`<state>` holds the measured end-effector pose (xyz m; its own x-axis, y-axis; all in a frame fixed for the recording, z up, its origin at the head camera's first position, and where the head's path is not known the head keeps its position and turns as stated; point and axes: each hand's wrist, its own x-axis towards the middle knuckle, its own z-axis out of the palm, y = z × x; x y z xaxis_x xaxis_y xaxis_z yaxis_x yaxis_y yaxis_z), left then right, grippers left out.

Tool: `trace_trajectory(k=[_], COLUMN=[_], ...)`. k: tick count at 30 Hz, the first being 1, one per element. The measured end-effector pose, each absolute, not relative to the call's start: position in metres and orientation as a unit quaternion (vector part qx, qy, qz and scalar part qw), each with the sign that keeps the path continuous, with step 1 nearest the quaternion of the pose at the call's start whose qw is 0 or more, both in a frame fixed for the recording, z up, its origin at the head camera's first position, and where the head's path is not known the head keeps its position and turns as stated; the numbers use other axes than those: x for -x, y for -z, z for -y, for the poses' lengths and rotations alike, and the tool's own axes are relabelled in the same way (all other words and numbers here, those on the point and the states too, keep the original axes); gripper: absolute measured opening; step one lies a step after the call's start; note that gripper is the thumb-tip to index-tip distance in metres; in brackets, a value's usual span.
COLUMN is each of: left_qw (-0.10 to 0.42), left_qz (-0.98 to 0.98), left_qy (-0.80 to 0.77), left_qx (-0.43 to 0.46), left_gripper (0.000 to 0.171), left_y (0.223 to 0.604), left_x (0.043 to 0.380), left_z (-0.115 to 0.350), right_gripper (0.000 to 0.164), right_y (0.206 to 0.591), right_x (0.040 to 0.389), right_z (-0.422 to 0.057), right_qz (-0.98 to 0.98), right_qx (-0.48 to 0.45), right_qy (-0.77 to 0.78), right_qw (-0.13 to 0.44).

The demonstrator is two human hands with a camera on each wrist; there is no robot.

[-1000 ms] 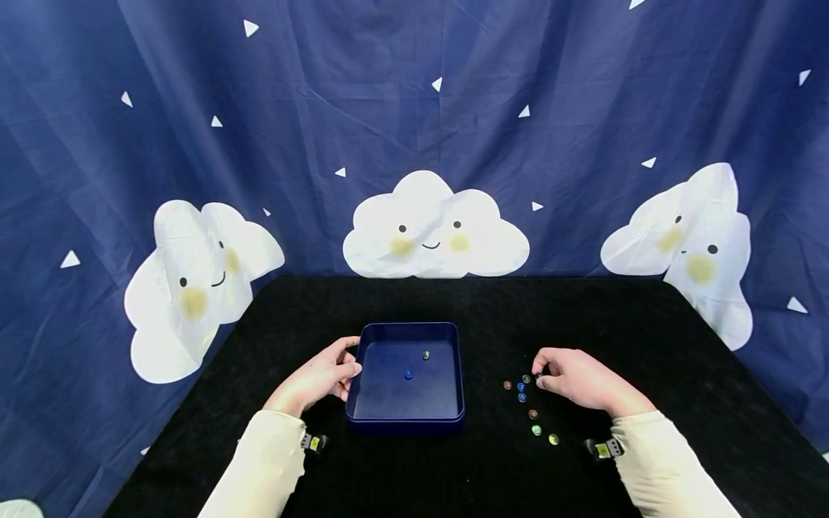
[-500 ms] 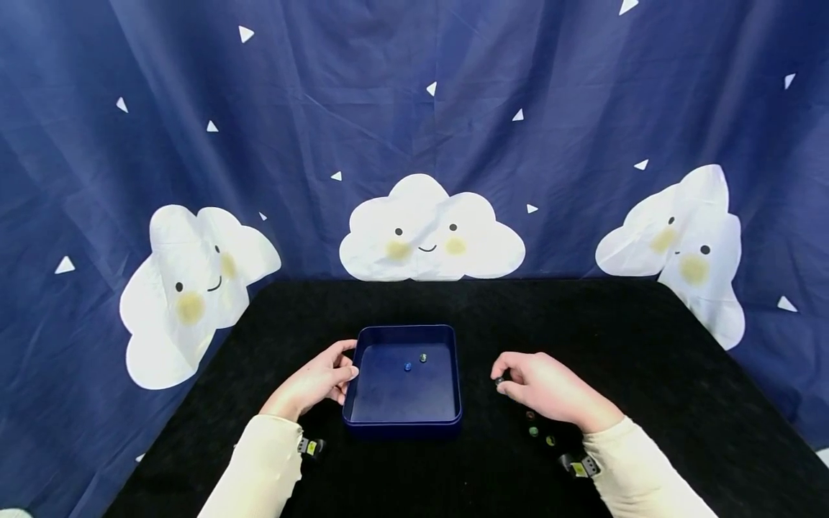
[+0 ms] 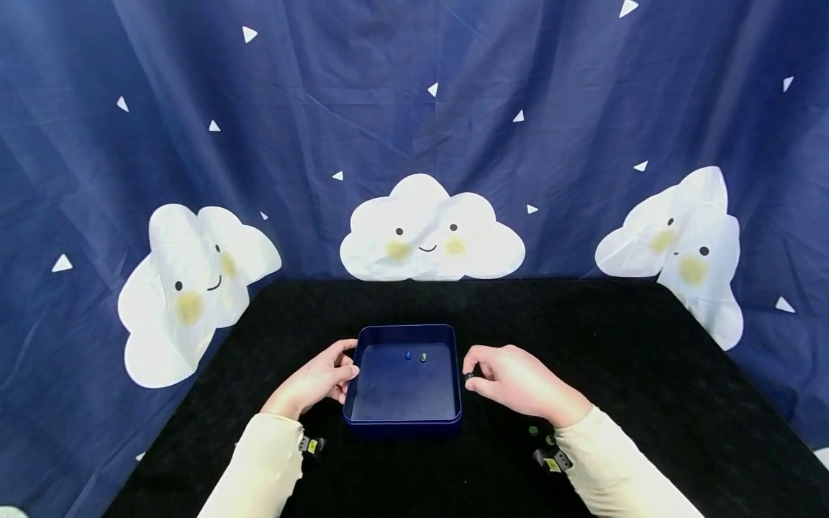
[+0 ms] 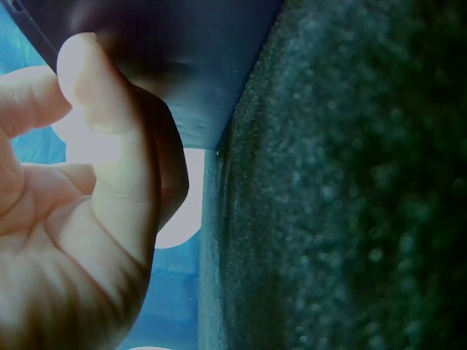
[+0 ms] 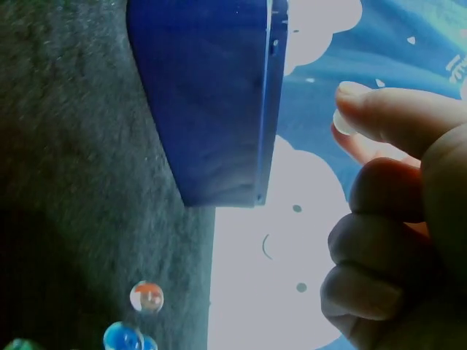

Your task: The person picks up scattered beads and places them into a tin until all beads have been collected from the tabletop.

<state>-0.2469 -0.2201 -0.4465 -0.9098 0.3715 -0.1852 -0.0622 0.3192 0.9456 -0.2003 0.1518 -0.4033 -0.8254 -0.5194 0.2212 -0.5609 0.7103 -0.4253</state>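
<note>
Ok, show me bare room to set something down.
Bare: black tabletop between tray and curtain; tray floor in front of two marbles. Crowded: left of the tray, at the left hand; right, at the right hand and loose marbles.

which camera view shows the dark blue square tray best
The head view, which shows the dark blue square tray nearly whole, inside included, holding two small round marbles. Left wrist: only part of its outside, partly behind the left hand. Right wrist: one outer side, cut off at the top.

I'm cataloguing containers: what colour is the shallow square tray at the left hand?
The square tray is dark blue, clearest in the head view.
</note>
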Motion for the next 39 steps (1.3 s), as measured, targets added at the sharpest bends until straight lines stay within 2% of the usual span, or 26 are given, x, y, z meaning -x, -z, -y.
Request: trace_trajectory(k=[17, 39], left_qw=[0.19, 0.186], left_qz=[-0.79, -0.794], left_qy=[-0.575, -0.572], left_qx=[-0.092, -0.09], left_gripper=[0.059, 0.058], left_y=[0.445, 0.444], left_x=[0.246, 0.247], left_z=[0.22, 0.219], right_gripper=[0.016, 0.016], right_y=[0.407, 0.407], right_x=[0.211, 0.21], right_z=[-0.131, -0.155], right_qz=[0.932, 0.94], right_qx=[-0.295, -0.261], right_qy=[-0.208, -0.218], right_qw=[0.026, 0.024])
